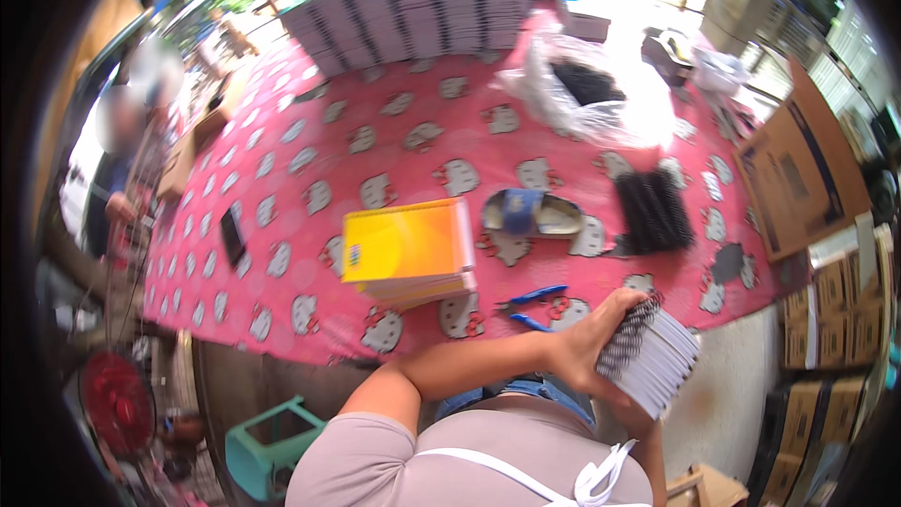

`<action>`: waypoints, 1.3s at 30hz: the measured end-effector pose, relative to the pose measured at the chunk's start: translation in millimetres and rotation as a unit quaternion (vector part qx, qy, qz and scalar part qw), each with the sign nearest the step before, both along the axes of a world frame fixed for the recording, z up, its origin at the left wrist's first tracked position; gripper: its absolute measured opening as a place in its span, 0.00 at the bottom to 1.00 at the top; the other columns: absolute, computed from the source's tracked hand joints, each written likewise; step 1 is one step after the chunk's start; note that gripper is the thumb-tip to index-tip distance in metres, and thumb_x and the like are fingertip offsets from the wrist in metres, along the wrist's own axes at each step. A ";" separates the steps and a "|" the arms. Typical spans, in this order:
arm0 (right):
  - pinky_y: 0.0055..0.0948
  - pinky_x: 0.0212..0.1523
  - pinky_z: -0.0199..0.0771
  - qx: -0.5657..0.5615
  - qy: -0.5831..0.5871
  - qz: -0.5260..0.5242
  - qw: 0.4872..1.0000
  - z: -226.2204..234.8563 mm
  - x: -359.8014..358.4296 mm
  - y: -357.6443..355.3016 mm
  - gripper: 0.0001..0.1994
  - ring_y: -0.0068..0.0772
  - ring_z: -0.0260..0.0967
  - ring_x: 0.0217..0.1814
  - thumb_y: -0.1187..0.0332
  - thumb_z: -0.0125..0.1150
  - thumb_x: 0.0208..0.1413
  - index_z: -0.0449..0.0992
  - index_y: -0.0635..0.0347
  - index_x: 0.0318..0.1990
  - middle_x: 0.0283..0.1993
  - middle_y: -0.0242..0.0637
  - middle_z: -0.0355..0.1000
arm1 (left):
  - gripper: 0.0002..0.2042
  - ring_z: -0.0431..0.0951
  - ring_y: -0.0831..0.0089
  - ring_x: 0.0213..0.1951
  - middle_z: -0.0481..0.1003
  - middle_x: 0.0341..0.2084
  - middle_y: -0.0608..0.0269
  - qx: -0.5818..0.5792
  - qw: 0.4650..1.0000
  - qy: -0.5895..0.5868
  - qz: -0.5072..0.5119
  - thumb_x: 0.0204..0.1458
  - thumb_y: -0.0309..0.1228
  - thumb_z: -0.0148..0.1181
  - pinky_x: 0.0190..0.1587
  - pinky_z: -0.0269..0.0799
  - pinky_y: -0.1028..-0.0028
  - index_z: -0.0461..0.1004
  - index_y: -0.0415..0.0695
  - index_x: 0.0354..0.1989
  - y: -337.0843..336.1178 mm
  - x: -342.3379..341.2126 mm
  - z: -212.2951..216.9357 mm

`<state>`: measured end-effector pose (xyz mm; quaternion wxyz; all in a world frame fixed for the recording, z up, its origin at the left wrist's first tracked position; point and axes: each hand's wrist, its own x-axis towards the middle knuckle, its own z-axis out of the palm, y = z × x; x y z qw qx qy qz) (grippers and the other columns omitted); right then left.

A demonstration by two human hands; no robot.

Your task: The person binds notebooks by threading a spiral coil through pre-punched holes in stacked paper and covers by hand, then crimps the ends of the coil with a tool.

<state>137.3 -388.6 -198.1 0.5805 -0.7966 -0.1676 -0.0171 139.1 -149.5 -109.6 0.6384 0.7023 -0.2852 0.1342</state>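
Observation:
A stack of spiral notebooks [657, 361] is held off the table's near right edge, its black coils and white page edges facing up. My left hand [601, 333] reaches across my body and closes on the coil side of the stack. Under the stack's near side is my right hand [631, 411], mostly hidden, supporting it from below. Blue-handled pliers [539, 307] lie on the table left of my left hand. Farther left stands a pile of yellow-orange spiral notebooks [405, 242].
A pink patterned cloth covers the table [282, 188]. On it are a tall notebook block [408, 19], black coils [654, 211], a plastic bag [572, 94], a blue-and-cream object [532, 213] and a phone [233, 236]. Cartons [807, 169] stand right; a green stool [272, 441] stands left. Other people are beyond.

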 end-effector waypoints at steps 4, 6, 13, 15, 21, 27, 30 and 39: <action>0.41 0.58 0.67 0.099 0.024 0.188 0.977 67.1 -17.6 73.4 0.28 0.39 0.67 0.55 0.62 0.62 0.54 0.57 0.61 0.57 0.53 0.44 0.65 | 0.59 0.58 0.50 0.58 0.56 0.55 0.46 -0.053 0.992 -0.049 0.104 0.22 0.40 0.78 0.63 0.51 0.58 0.44 0.35 0.65 57.8 -83.7 43.0; 0.40 0.57 0.69 0.141 0.022 0.307 0.941 101.8 -35.1 131.4 0.25 0.38 0.68 0.53 0.64 0.63 0.53 0.61 0.62 0.56 0.51 0.44 0.67 | 0.59 0.59 0.52 0.57 0.56 0.55 0.46 -0.008 0.975 -0.036 0.217 0.24 0.41 0.78 0.63 0.52 0.58 0.44 0.35 0.65 83.7 -132.1 54.2; 0.44 0.68 0.49 0.149 0.059 0.558 0.814 110.7 -136.3 304.2 0.62 0.52 0.52 0.68 0.57 0.82 0.31 0.39 0.67 0.69 0.65 0.54 0.52 | 0.39 0.69 0.59 0.55 0.68 0.52 0.51 0.008 0.867 0.248 0.433 0.37 0.42 0.77 0.58 0.63 0.61 0.64 0.38 0.58 172.6 -299.8 59.2; 0.46 0.67 0.51 0.040 0.167 0.543 0.822 109.6 -148.4 347.7 0.59 0.50 0.47 0.71 0.54 0.81 0.32 0.44 0.66 0.67 0.65 0.56 0.51 | 0.29 0.75 0.64 0.48 0.74 0.46 0.55 -0.288 0.795 0.336 0.415 0.41 0.37 0.74 0.50 0.72 0.65 0.70 0.39 0.52 206.5 -298.6 61.6; 0.33 0.49 0.74 0.095 0.384 0.491 0.776 51.7 -153.8 441.9 0.36 0.34 0.70 0.52 0.56 0.75 0.45 0.61 0.63 0.56 0.52 0.41 0.68 | 0.23 0.81 0.66 0.39 0.78 0.41 0.56 -0.350 0.716 0.525 0.299 0.50 0.36 0.67 0.42 0.78 0.65 0.70 0.39 0.52 327.8 -281.9 11.0; 0.40 0.61 0.64 -0.117 0.024 0.529 0.840 46.0 -149.5 406.0 0.38 0.47 0.63 0.62 0.51 0.69 0.50 0.60 0.65 0.62 0.60 0.53 0.62 | 0.23 0.82 0.70 0.35 0.80 0.35 0.59 -0.240 0.704 0.606 0.283 0.48 0.43 0.70 0.39 0.78 0.71 0.76 0.39 0.46 373.2 -260.9 -28.9; 0.39 0.64 0.61 -0.125 0.108 0.721 0.672 134.3 -142.5 350.2 0.37 0.48 0.59 0.67 0.51 0.64 0.55 0.57 0.64 0.65 0.65 0.53 0.59 | 0.39 0.76 0.60 0.52 0.74 0.51 0.47 -0.095 0.704 0.629 0.315 0.43 0.52 0.70 0.53 0.72 0.65 0.68 0.33 0.57 385.0 -267.4 -37.7; 0.38 0.57 0.67 -0.189 0.119 0.510 0.831 182.6 -85.6 257.9 0.34 0.49 0.67 0.58 0.56 0.65 0.54 0.61 0.64 0.63 0.60 0.52 0.65 | 0.43 0.51 0.56 0.70 0.45 0.70 0.43 -0.080 0.658 0.306 0.683 0.48 0.44 0.69 0.67 0.52 0.64 0.53 0.40 0.68 258.8 -264.9 37.5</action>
